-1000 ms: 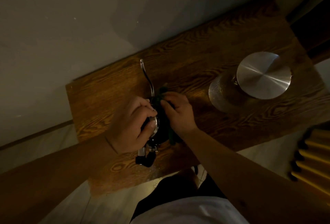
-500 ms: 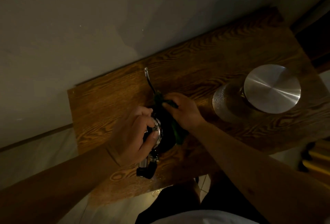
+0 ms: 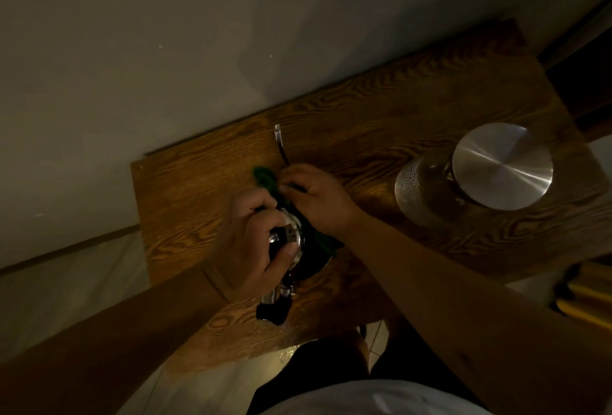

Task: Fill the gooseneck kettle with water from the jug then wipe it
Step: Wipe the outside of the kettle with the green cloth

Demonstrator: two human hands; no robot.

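Observation:
The gooseneck kettle (image 3: pixel 299 250) stands on the wooden table (image 3: pixel 381 123), its thin metal spout (image 3: pixel 280 143) pointing toward the wall and its black handle (image 3: pixel 273 312) toward me. My left hand (image 3: pixel 251 242) grips the kettle's lid from above. My right hand (image 3: pixel 318 198) presses a dark green cloth (image 3: pixel 265 178) against the base of the spout. The glass jug (image 3: pixel 417 189) with a round metal lid (image 3: pixel 501 164) stands to the right, untouched.
A pale wall (image 3: pixel 165 50) runs right behind the table. Yellow slats (image 3: pixel 586 298) show at the right edge. The floor (image 3: pixel 82 282) lies to the left, below the table's left edge, and my dark-clothed legs (image 3: pixel 331 368) are at its front edge.
My right hand has slid the green cloth from the kettle's body up toward the spout base, and more cloth now shows left of the spout. The left hand keeps its hold on the lid.

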